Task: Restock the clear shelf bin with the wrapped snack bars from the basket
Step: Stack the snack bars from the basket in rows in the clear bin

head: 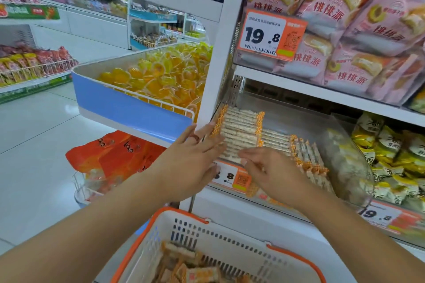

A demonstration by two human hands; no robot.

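Head view, nearest at the bottom centre of the frame: the white basket (232,246) with its orange rim, and a loose heap of wrapped snack bars (190,270) in its bottom. Above it both my forearms reach up toward the middle of the frame. My left hand (190,163) lies flat with fingers straight and slightly spread, the fingertips touching the left end of the stacked bars (239,131) in the clear shelf bin (345,158); a ring sits on one finger. My right hand (271,172), just right of it, has its fingers bent at the front edge of the same rows; I cannot tell whether they pinch a bar or only press on it. An orange price tag (232,178) shows between my hands. Farther up, pink cake packs (358,37) fill the upper right, and yellow jelly cups (161,76) fill a blue bin at centre left.
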